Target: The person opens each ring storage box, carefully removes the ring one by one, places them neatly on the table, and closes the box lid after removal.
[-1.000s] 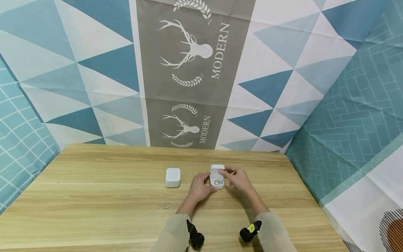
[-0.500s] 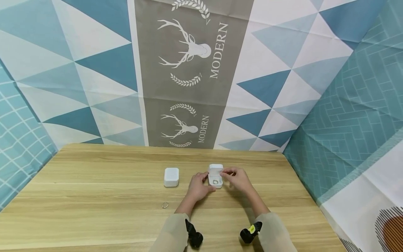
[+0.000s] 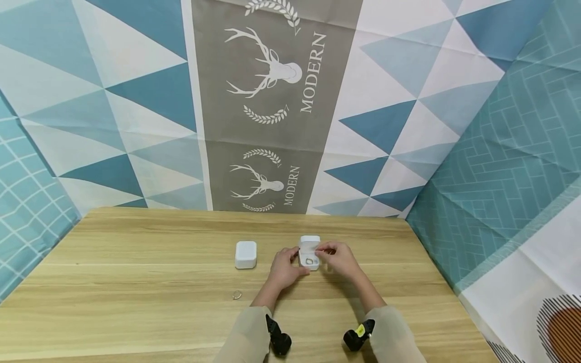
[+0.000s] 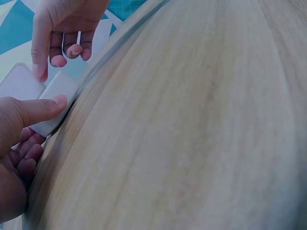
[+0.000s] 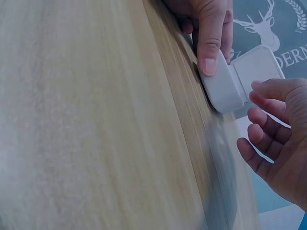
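Observation:
A small white ring box (image 3: 309, 246) stands with its lid up, and a ring (image 3: 309, 261) sits in its base. My left hand (image 3: 283, 270) holds the base from the left, thumb on the front wall and fingers behind, as the left wrist view also shows. At the box's right side is my right hand (image 3: 339, 258), thumb and forefinger tips close together by the inside of the lid. The other fingers are loosely bent in the right wrist view. Whether anything small lies between those tips cannot be seen.
A second white box (image 3: 245, 254), closed, stands on the wooden table (image 3: 150, 287) to the left. Another ring (image 3: 237, 295) lies nearer the front. Behind the table hangs a patterned cloth (image 3: 150, 96), with teal cloth (image 3: 499, 201) at the right.
The right thumb and forefinger have dropped slightly from the lid's face towards the base, drawing closer together. The left hand keeps its hold on the box. The whole view has shifted slightly.

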A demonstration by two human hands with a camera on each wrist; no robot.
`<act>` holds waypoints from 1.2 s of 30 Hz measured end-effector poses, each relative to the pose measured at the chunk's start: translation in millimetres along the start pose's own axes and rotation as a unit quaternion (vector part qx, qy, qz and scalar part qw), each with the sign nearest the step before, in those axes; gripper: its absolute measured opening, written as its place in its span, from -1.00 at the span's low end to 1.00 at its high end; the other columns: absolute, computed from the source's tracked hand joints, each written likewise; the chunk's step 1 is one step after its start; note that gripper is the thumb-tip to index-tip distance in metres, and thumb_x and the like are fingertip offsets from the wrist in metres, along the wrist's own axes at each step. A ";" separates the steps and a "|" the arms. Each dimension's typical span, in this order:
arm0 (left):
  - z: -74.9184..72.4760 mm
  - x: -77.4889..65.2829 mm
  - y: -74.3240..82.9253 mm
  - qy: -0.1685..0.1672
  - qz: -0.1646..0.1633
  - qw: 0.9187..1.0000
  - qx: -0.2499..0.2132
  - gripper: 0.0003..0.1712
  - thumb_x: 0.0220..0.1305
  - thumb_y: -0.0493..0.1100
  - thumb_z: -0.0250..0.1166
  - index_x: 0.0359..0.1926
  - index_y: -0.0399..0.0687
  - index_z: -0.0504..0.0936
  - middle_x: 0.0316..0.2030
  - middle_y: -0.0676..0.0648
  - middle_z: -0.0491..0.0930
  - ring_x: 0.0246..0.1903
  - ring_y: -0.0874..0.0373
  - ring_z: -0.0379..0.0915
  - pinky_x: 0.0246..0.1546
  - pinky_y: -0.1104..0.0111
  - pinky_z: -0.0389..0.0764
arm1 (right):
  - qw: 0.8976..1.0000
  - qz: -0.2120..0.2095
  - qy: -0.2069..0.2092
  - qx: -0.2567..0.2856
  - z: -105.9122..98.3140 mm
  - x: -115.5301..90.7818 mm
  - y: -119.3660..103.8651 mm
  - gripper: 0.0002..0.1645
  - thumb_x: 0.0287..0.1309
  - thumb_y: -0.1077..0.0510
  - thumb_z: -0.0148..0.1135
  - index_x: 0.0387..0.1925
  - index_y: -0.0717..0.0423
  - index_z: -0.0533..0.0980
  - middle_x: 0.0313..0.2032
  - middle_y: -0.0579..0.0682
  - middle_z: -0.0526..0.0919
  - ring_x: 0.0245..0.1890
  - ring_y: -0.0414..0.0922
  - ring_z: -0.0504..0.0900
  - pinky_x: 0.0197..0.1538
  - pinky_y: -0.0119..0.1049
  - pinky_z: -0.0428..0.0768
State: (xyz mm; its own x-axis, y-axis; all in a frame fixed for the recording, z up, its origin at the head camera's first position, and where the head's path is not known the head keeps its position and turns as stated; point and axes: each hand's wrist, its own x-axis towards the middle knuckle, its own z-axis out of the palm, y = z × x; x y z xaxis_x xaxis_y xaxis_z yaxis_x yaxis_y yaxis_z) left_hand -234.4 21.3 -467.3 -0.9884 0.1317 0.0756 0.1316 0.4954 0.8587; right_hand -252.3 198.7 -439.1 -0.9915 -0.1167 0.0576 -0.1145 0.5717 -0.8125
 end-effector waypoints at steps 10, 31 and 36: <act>0.7 2.1 -2.0 -0.003 -0.009 1.000 -0.011 -0.19 -0.10 -0.11 0.49 0.20 -0.29 0.43 0.01 -0.18 0.52 -0.01 -0.04 0.37 0.10 0.05 0.40 | 0.999 -0.028 -0.010 -0.023 7.3 2.5 0.9 -0.94 0.05 0.22 0.31 -0.40 0.11 0.66 -0.32 -0.02 0.68 -0.44 -0.24 0.46 -0.41 -0.46 0.43; -0.3 -0.2 -1.0 -0.006 -0.007 1.000 -0.025 -0.19 -0.10 -0.11 0.49 0.20 -0.28 0.42 0.03 -0.19 0.51 0.00 -0.06 0.37 0.08 0.03 0.41 | 0.998 -0.041 -0.029 -0.045 18.4 4.8 5.8 -0.94 0.04 0.20 0.32 -0.43 0.11 0.66 -0.55 -0.11 0.52 -0.60 -0.27 0.32 -0.57 -0.49 0.28; -0.4 0.4 -1.2 -0.005 -0.008 1.000 -0.028 -0.19 -0.11 -0.12 0.49 0.20 -0.28 0.43 0.04 -0.20 0.51 0.03 -0.08 0.36 0.11 0.02 0.39 | 0.998 -0.036 -0.030 -0.040 19.2 5.7 6.0 -0.94 0.03 0.20 0.33 -0.45 0.12 0.66 -0.57 -0.11 0.51 -0.60 -0.27 0.31 -0.56 -0.50 0.26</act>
State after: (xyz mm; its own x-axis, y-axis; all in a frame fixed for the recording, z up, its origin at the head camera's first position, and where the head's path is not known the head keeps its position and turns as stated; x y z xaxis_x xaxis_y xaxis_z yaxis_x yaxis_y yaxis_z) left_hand -235.0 20.5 -468.1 -0.9896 0.1322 0.0569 0.1109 0.4481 0.8871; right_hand -257.5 185.9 -454.7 -0.9752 -0.2074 0.0775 -0.1926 0.6222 -0.7588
